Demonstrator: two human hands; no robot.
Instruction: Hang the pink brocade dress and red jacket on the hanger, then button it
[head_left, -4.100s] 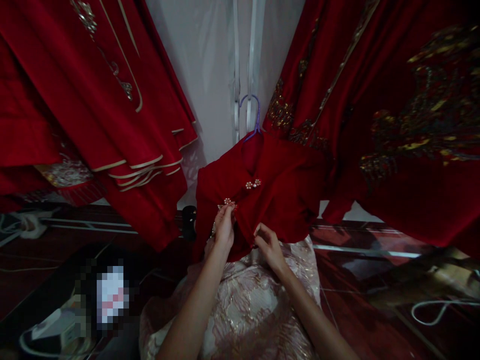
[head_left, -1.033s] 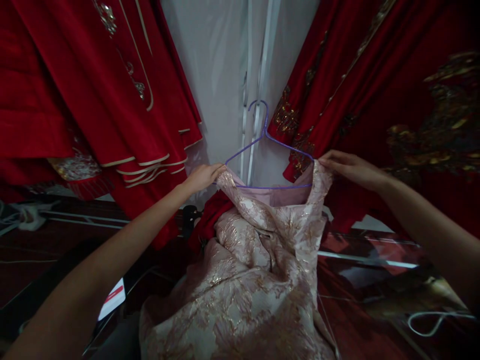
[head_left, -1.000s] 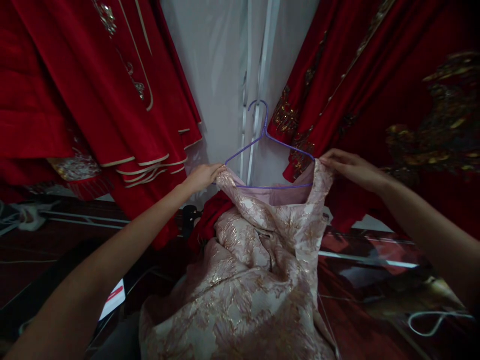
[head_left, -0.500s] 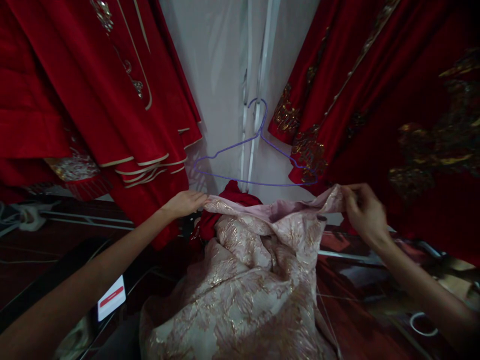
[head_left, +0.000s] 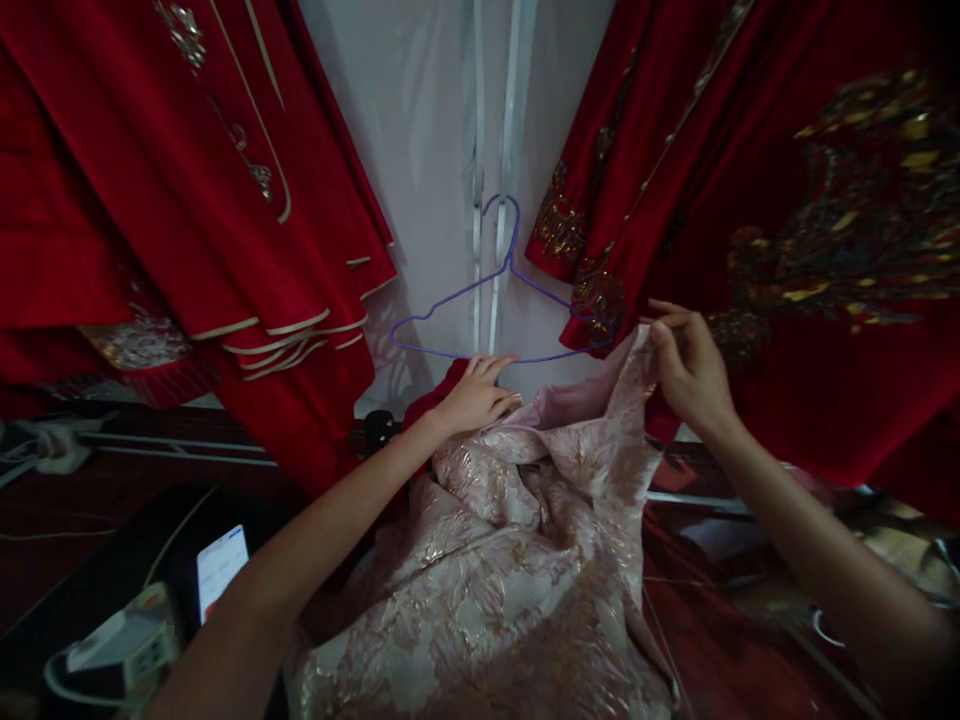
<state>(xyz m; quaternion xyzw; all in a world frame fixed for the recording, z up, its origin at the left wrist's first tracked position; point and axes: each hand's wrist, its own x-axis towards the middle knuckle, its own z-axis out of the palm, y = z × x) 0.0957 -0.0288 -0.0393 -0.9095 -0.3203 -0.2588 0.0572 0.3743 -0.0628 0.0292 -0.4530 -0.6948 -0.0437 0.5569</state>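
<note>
A pale pink and gold brocade dress (head_left: 480, 590) spreads below my hands, its pink lining (head_left: 574, 400) showing along the top edge. My right hand (head_left: 694, 375) pinches the raised right end of that edge between thumb and fingers. Over the middle of the same edge is my left hand (head_left: 480, 395), fingers apart; whether they touch the cloth is unclear. A purple hanger (head_left: 450, 296) hangs just behind, its lower bar close to my left fingertips.
Red garments with pale trim (head_left: 300, 250) hang at left, and red ones with gold embroidery (head_left: 847, 230) at right. A white panel (head_left: 420, 150) stands behind the hanger. Lower left are a lit phone (head_left: 221, 565) and a power strip (head_left: 146, 645).
My left hand has left the left end of the dress's top edge and moved right to its middle. My right hand has lifted its end slightly, moving up and left.
</note>
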